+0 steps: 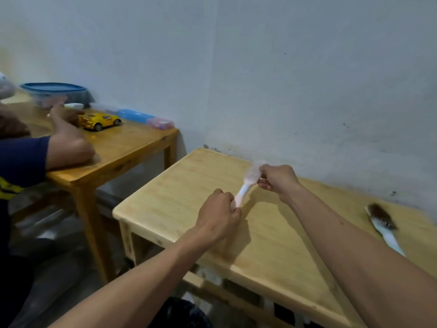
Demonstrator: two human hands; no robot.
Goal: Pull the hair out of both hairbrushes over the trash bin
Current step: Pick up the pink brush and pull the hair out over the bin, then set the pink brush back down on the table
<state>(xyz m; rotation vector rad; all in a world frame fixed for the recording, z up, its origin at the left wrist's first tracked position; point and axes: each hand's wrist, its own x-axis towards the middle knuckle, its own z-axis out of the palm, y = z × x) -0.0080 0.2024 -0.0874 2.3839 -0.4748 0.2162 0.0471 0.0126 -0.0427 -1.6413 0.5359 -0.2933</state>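
My left hand (220, 215) grips the handle of a pale pink hairbrush (248, 183), held above the light wooden table (179, 185). My right hand (276, 181) is closed at the brush's head, its fingers pinched against the bristles; the head is blurred, so any hair there is unclear. A second hairbrush (384, 223) with a white handle lies on the table at the right, its head matted with dark brown hair. The black trash bin (186, 313) shows at the bottom edge, below the table's front and partly hidden by my left forearm.
To the left stands a darker wooden table (123, 150) with a yellow toy car (100, 120), a blue-lidded bowl (54, 91) and blue and pink boxes (146, 118). Another person's arm (63, 140) rests on it. A grey wall runs behind both tables.
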